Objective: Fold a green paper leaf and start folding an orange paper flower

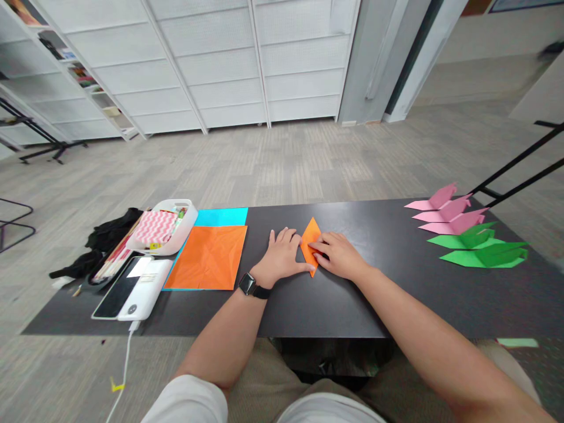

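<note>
A folded orange origami paper [312,230], shaped like a narrow diamond, lies on the black table [282,320] between my hands. My left hand [282,255], with a black watch [248,284] on its wrist, rests flat at the paper's left edge. Its fingers are stretched out and the thumb reaches the lower part of the diamond. From the right, my right hand [341,254] has its fingers bent and pinched together on the paper's middle. The fingertips cover part of the paper's folds.
Orange paper sheets [207,258] lie over blue sheets [222,217] at left. Beyond them are a white basket [187,226], a phone [117,291], a white power bank [147,288] with a cable, and a black cloth [110,232]. Pink origami [453,214] and green origami [484,255] stand at right.
</note>
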Demonstrator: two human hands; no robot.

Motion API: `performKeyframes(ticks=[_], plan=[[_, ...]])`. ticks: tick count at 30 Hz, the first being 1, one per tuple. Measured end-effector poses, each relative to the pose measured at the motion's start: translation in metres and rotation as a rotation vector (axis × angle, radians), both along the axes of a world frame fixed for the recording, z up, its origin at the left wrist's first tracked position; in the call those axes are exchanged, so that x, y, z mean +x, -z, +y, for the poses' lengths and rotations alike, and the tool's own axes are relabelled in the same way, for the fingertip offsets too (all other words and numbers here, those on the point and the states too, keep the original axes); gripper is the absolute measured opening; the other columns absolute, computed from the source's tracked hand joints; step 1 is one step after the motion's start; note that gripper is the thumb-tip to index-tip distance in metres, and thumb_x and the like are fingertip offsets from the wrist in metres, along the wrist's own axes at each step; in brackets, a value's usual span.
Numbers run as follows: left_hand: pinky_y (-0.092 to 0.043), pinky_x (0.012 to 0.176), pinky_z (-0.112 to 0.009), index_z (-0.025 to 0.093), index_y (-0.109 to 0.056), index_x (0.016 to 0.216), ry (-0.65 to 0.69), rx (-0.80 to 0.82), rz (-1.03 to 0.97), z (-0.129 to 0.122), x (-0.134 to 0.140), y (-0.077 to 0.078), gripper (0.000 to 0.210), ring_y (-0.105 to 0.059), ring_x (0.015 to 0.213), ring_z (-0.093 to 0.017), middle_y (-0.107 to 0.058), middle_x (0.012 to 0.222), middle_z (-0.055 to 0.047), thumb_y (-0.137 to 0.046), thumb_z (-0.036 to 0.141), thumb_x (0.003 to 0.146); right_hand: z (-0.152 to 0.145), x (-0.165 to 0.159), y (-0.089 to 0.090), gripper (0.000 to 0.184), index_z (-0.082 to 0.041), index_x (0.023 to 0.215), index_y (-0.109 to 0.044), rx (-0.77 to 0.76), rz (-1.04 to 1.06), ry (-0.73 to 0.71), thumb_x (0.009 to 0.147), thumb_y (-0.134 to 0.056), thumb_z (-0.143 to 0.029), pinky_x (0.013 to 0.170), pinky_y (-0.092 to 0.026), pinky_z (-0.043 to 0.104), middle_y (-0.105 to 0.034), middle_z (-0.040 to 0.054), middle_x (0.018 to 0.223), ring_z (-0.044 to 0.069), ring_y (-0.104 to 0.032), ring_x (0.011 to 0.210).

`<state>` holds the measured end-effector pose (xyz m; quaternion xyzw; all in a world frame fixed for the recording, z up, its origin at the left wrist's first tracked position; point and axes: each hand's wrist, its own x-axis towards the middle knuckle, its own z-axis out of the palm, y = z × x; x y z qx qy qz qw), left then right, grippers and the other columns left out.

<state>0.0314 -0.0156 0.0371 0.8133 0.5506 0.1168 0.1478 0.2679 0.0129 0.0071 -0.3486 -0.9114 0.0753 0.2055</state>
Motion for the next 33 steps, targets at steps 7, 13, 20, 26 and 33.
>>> performKeyframes(ticks=[7,13,20,26,33], plan=[[-0.042,0.122,-0.049,0.025,-0.067,0.127,-0.061,0.13,-0.114,0.015,0.0,0.006,0.025,-0.062,0.13,-0.027,-0.069,0.136,-0.007,-0.067,0.035,0.103,0.001,0.006,-0.003,0.028,-0.026,0.122,-0.082,-0.012,0.031,-0.072,0.099,-0.066,-0.021,0.091,-0.046,0.044,-0.072,0.0093,0.109,0.026,-0.064,0.102],[-0.039,0.125,-0.05,0.027,-0.076,0.128,-0.053,0.121,-0.098,0.019,0.004,0.02,0.029,-0.058,0.138,-0.029,-0.066,0.145,-0.007,-0.072,0.034,0.1,0.002,0.008,-0.003,0.022,-0.029,0.112,-0.083,-0.029,0.067,-0.069,0.099,-0.068,-0.021,0.091,-0.045,0.043,-0.075,0.0067,0.107,0.024,-0.066,0.101],[-0.041,0.123,-0.048,0.028,-0.076,0.122,-0.079,0.1,-0.225,0.024,0.005,0.02,0.028,-0.062,0.132,-0.026,-0.07,0.138,-0.005,-0.076,0.024,0.095,0.003,0.01,-0.002,0.018,-0.03,0.108,-0.084,-0.036,0.072,-0.069,0.098,-0.071,-0.022,0.091,-0.044,0.043,-0.075,0.0059,0.106,0.024,-0.067,0.1],[-0.045,0.116,-0.046,0.027,-0.072,0.112,-0.058,0.094,-0.321,0.025,0.008,0.017,0.027,-0.068,0.119,-0.024,-0.079,0.12,-0.001,-0.077,0.012,0.089,0.004,0.01,0.001,0.017,-0.032,0.106,-0.083,-0.031,0.085,-0.061,0.097,-0.072,-0.023,0.095,-0.046,0.044,-0.071,0.0068,0.112,0.025,-0.065,0.106],[-0.047,0.113,-0.046,0.026,-0.067,0.121,-0.047,0.097,-0.325,0.025,0.011,0.018,0.039,-0.071,0.106,-0.023,-0.08,0.107,0.001,-0.074,0.007,0.087,0.003,0.009,-0.003,0.038,-0.026,0.125,-0.068,-0.076,0.118,0.087,0.088,-0.079,-0.026,0.099,-0.047,0.046,-0.069,0.01,0.123,0.03,-0.063,0.114]])
